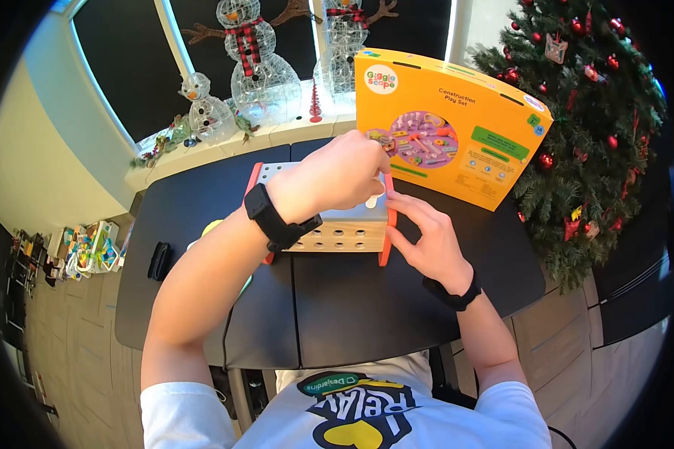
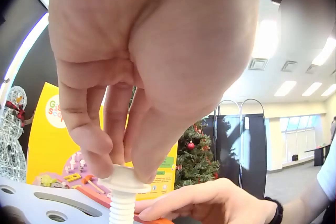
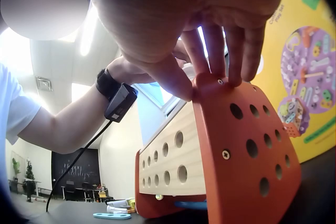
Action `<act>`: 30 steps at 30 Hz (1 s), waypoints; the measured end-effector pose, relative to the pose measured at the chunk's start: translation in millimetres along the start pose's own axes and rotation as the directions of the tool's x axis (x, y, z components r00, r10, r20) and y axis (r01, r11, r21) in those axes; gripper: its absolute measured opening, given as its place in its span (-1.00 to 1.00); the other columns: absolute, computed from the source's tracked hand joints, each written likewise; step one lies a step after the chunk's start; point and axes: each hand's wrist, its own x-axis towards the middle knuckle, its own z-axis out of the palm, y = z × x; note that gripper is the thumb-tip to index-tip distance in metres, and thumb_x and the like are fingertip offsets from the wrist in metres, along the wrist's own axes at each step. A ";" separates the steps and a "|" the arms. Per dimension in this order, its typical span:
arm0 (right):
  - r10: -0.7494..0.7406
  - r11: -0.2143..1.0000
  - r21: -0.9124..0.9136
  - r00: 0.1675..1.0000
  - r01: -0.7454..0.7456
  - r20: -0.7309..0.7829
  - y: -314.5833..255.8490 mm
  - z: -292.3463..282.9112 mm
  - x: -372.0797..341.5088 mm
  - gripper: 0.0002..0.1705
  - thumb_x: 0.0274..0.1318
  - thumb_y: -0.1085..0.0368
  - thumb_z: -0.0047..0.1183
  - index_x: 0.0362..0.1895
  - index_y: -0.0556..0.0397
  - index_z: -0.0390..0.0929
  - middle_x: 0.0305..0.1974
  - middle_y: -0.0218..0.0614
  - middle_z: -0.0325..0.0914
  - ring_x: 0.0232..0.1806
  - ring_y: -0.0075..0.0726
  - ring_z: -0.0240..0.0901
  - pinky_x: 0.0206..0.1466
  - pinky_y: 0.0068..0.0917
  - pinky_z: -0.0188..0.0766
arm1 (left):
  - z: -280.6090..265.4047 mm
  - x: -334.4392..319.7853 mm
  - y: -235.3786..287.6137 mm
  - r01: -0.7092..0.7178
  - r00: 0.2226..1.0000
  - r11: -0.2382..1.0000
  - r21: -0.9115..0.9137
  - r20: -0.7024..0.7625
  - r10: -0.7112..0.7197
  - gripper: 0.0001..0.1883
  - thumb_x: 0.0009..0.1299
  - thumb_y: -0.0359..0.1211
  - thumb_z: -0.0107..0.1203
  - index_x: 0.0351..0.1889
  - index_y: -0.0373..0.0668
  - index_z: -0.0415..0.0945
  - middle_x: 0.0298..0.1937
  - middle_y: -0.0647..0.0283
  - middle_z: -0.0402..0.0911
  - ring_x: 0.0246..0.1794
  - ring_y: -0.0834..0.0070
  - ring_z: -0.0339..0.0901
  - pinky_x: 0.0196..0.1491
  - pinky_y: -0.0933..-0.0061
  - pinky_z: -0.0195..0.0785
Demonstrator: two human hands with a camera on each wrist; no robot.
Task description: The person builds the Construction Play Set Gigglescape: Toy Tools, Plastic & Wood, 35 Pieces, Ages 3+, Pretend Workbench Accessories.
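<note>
Black worktop (image 1: 367,307) before a ledge with wire snowmen (image 1: 266,90); decorated tree (image 1: 577,150) at right. Left hand (image 1: 333,176): wrist bent, fingers pointing down, pinches a white screw (image 2: 123,190), upright, at the right end of the toy bench (image 1: 328,239). Right hand (image 1: 433,238): thumb in front, fingers over the top, grips its red end panel (image 3: 231,132). Yellow box (image 1: 457,123) stands just behind.

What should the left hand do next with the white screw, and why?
Maybe give the white screw a gentle twist: the left hand pinches its head, and threads show below. The right hand holds the red side panel, which should help steady it. The screw's tip is out of sight.
</note>
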 end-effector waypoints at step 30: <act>0.012 1.000 0.014 1.000 -0.012 0.009 -0.3 -0.7 1.5 -0.53 0.10 0.38 0.33 0.15 0.10 0.65 0.18 -0.05 0.66 0.22 0.08 0.61 0.29 -0.17 0.56 | -1.8 2.0 -2.2 -0.027 0.999 0.998 -0.050 0.027 0.028 -0.76 0.25 -0.48 0.34 -0.11 -0.27 0.75 -0.34 0.02 0.76 -0.32 0.16 0.75 -0.15 0.28 0.60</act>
